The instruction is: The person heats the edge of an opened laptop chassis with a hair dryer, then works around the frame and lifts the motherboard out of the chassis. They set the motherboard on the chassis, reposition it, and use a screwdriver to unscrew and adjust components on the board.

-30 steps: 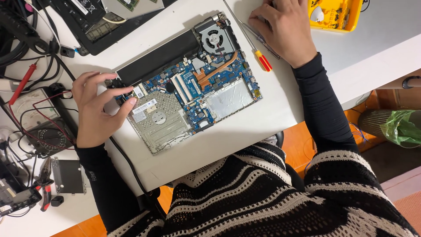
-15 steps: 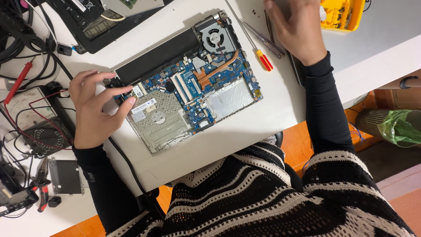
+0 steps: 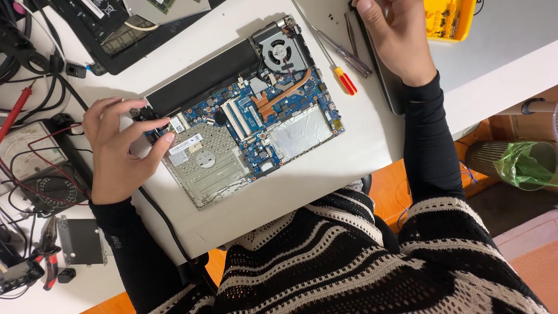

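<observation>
Partly cropped right hand (image 3: 398,38), grip unclear, left hand (image 3: 119,148) fingers pinching laptop board (image 3: 250,125) corner, part hidden.

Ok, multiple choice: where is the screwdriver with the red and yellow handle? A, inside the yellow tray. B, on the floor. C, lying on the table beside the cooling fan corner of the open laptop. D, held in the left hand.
C: the screwdriver lies loose on the table, right of the fan of the open laptop, with neither hand on it.

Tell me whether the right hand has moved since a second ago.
Yes. The right hand has moved away from the person, past the screwdriver, toward the yellow tray.
</observation>
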